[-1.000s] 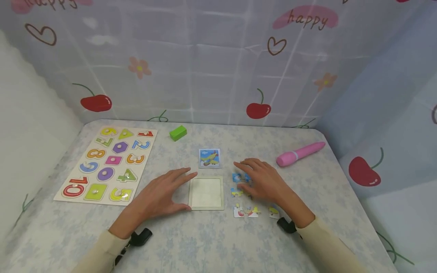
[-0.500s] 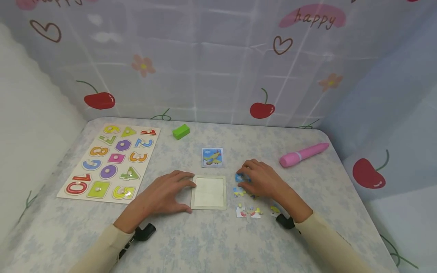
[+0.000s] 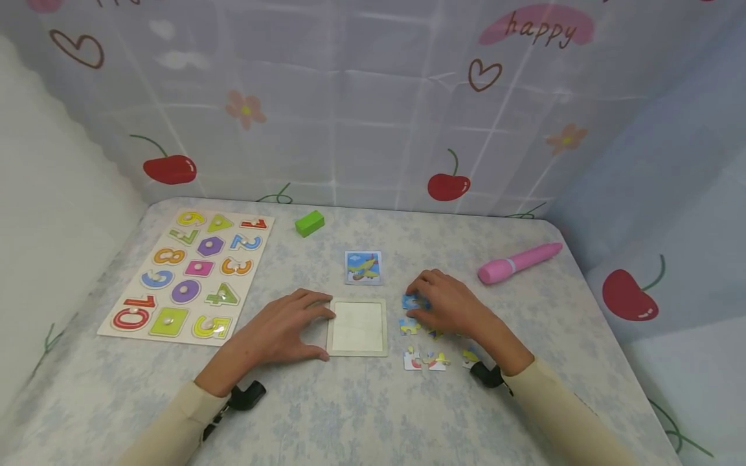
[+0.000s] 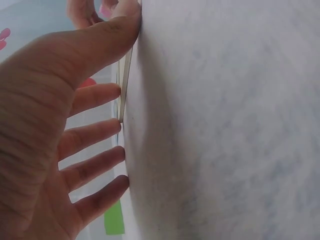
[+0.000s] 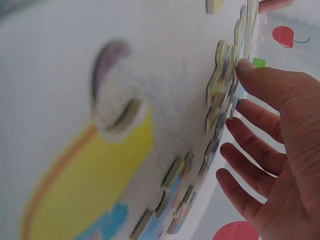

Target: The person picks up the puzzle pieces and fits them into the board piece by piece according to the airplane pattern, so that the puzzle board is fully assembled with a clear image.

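Left hand (image 3: 280,329) – loose, grasping nothing – rests at the left edge of the tray (image 3: 357,327); right hand (image 3: 445,305) arches over pieces (image 3: 413,360) right of the tray – whether pinching one, I cannot tell.

The right hand (image 3: 447,301) has curled around a blue puzzle piece (image 3: 410,302).

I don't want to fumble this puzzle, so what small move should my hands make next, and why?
Probably pinch a blue piece with your right hand and lift it slightly. That hand is right at the piece, no piece sits in the tray, and your left hand is at the tray's edge, where it could steady it.
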The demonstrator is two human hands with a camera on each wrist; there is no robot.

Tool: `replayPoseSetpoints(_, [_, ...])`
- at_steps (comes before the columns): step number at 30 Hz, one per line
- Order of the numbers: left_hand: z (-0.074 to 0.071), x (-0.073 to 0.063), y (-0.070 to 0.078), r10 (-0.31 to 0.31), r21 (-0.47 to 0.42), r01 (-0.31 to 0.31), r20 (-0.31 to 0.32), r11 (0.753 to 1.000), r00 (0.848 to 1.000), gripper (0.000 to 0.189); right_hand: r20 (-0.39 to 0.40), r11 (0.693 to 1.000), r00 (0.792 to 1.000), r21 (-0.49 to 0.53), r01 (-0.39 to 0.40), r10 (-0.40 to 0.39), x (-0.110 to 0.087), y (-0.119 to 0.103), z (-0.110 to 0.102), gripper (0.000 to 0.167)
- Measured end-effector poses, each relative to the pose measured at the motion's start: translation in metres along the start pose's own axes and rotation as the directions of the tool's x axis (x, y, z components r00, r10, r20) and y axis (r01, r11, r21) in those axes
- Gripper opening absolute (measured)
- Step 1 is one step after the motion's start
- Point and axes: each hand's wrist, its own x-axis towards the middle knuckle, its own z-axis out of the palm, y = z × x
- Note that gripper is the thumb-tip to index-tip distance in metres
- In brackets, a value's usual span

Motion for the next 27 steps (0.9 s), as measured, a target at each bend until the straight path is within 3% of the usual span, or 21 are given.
replayPoseSetpoints(10, [-0.002, 0.001, 0.0, -0.009, 0.004, 0.009, 0.017, 1.0, 1.0, 0.071, -0.059, 0.997, 0.995, -0.013, 0.08, -0.08, 0.007, -0.016, -0.002, 0.037])
replayPoseSetpoints(19, [-0.001, 0.002, -0.001, -0.023, -0.025, 0.023, 0.009, 0.999, 1.0, 0.068, -0.03, 0.998, 0.997, -0.02, 0.066, -0.066, 0.02, -0.042, 0.0, 0.035])
replayPoseSetpoints(27, [-0.002, 0.002, -0.001, -0.05, -0.033, 0.051, 0.03, 0.998, 0.998, 0.066, -0.034, 0.994, 0.994, -0.05, 0.102, -0.104, 0.036, -0.062, 0.009, 0.035])
